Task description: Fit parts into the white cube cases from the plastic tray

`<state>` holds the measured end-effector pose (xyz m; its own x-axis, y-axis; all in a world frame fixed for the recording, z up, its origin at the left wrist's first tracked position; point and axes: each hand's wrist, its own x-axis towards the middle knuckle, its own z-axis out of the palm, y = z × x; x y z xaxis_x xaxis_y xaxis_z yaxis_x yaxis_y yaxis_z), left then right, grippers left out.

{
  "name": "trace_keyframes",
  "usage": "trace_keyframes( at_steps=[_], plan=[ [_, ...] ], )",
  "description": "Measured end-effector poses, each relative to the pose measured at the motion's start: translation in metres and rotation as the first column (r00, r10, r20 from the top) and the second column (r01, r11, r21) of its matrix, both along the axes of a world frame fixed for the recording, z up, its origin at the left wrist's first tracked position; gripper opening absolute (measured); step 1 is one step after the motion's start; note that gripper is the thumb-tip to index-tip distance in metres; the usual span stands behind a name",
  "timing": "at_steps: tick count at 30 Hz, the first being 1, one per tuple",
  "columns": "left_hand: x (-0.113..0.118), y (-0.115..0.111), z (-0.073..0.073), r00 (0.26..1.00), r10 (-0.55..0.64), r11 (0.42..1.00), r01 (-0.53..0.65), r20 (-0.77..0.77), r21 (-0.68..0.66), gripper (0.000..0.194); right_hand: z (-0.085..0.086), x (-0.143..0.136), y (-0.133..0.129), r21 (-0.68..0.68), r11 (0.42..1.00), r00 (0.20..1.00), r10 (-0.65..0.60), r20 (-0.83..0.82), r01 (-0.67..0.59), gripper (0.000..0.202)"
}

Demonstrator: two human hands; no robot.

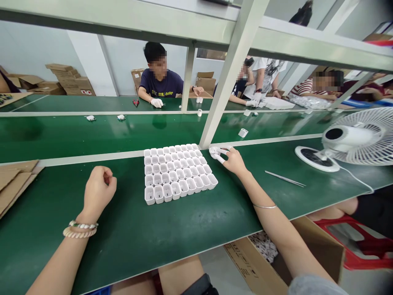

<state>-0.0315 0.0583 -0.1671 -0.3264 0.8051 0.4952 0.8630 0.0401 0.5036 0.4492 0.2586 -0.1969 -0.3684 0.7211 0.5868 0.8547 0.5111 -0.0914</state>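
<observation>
Rows of small white open-topped cases (175,172) stand packed together in a block on the green table. To their left, my left hand (100,185) is raised over the table with its fingers curled closed; what they hold, if anything, is hidden. Just beyond the block's right back corner, my right hand (230,157) wears white fingertip covers, and its fingers are on a crumpled white bundle (215,152). The bundle lies by the foot of the metal post.
Tweezers (285,178) and a white fan (334,141) are at the right. A slanted post (224,78) rises behind the cases. Cardboard sheets (15,180) lie far left. An open box (264,262) is below the table edge. People sit across the conveyor.
</observation>
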Motion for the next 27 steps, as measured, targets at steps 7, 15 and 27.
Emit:
trace_keyframes(
  at_steps=[7, 15, 27],
  plan=[
    [-0.0001, 0.0003, -0.0004, 1.000, 0.004, 1.000, -0.004, 0.008, -0.003, 0.011, 0.0024, -0.0012, -0.0015, 0.007, 0.998, 0.996, 0.063, -0.059, -0.063, 0.041],
    [0.0013, 0.0000, 0.0009, 1.000, 0.001, 1.000, -0.001, 0.007, -0.006, 0.011, 0.0020, -0.0028, -0.0025, -0.007, 0.999, 0.999, 0.037, -0.022, -0.037, 0.040],
    [-0.0010, 0.0005, -0.0003, 1.000, 0.002, 1.000, -0.002, -0.002, -0.021, 0.011, 0.0025, -0.0037, -0.0032, 0.019, 0.998, 0.998, 0.063, -0.019, -0.063, 0.039]
  ],
)
